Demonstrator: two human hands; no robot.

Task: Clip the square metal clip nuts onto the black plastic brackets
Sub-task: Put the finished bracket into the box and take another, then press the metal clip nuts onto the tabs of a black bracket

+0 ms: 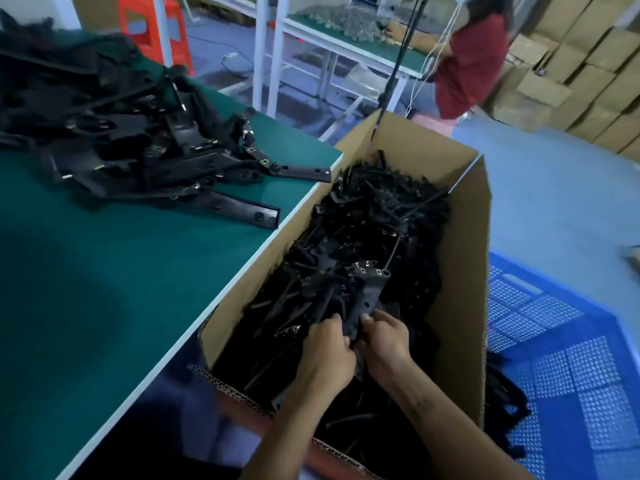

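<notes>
Both my hands reach down into an open cardboard box [460, 271] full of black plastic brackets. My left hand [327, 348] and my right hand [384, 337] grip the near end of one long black bracket [367, 296] from either side. That bracket points away from me, and square metal clip nuts [372, 268] sit on its far end. More brackets in the box carry small metal clips. Another heap of black brackets [114, 133], some with clip nuts, lies on the green table.
The green table [104, 289] with a white edge runs along the left of the box. A blue plastic crate [561, 341] lies at the right. A person in a red shirt [467, 64] sits at a far bench; stacked cartons [581, 64] stand behind.
</notes>
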